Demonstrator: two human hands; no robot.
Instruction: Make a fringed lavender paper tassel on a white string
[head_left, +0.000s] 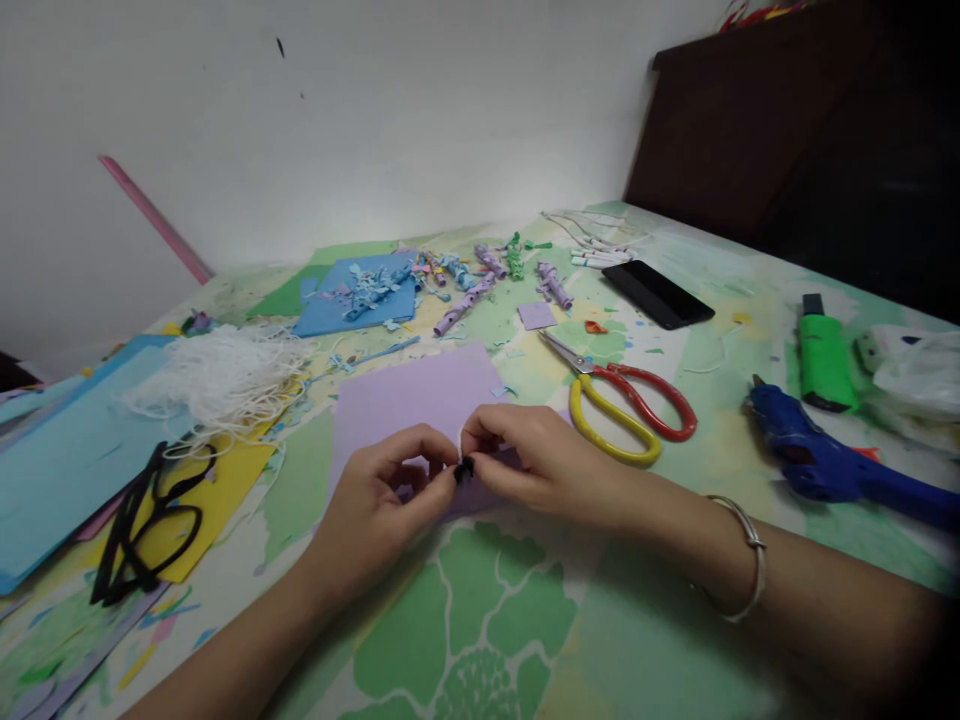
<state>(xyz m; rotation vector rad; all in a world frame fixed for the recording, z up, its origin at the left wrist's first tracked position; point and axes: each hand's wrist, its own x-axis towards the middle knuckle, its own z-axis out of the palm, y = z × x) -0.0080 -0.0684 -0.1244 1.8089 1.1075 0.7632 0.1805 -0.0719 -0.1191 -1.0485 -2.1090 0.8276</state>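
Note:
My left hand (pixel 386 490) is closed in a pinch at a small dark piece (pixel 464 468), whose kind I cannot make out. My right hand (pixel 544 465) is also pinched, fingertips meeting the left ones at the same piece. A short stretch of white string (pixel 460 440) runs up from it along the right index finger. Both hands are over the near part of a purple paper sheet (pixel 409 390). Just beyond the right hand lie scissors (pixel 585 372) with one red and one yellow handle, blades apart.
At left are a heap of white string (pixel 225 375), black-framed glasses (pixel 150 525) and blue paper (pixel 67 450). Rolled paper pieces (pixel 465 303) and scraps lie toward the wall. At right are a black phone (pixel 658 293), a green lighter (pixel 823 358) and a blue glue gun (pixel 814 450).

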